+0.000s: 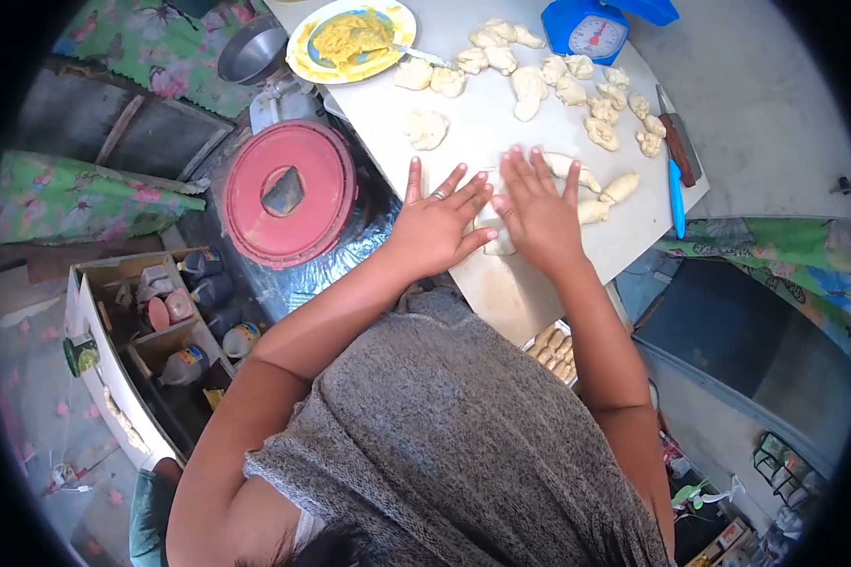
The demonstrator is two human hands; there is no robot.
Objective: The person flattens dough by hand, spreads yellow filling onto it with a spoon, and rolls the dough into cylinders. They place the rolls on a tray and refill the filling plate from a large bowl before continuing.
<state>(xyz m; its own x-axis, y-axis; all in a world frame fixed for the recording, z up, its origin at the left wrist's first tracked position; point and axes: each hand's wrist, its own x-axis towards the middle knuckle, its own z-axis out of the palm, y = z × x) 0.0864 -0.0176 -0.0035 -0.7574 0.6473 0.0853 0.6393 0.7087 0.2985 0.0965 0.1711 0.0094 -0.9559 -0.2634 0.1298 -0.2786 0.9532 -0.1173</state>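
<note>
A pale piece of dough (499, 244) lies on the white table (511, 302), partly hidden beneath my hands. My left hand (442, 225) is spread flat at its left side, fingers apart, a ring on one finger. Palm down, my right hand (545, 219) rests over the dough's right part with its fingers stretched out. Just right of that hand are shaped dough pieces (619, 187). One round dough lump (427, 129) sits above my left hand, and several more lumps (529, 93) are scattered farther back.
A plate (298, 59) of yellow filling (350, 38) with a spoon stands at the back left. A blue scale (581, 33) is at the back. A brown-handled knife (676, 149) and a blue-handled tool (676, 200) lie along the right edge. Left stands a red-lidded bucket (246, 203).
</note>
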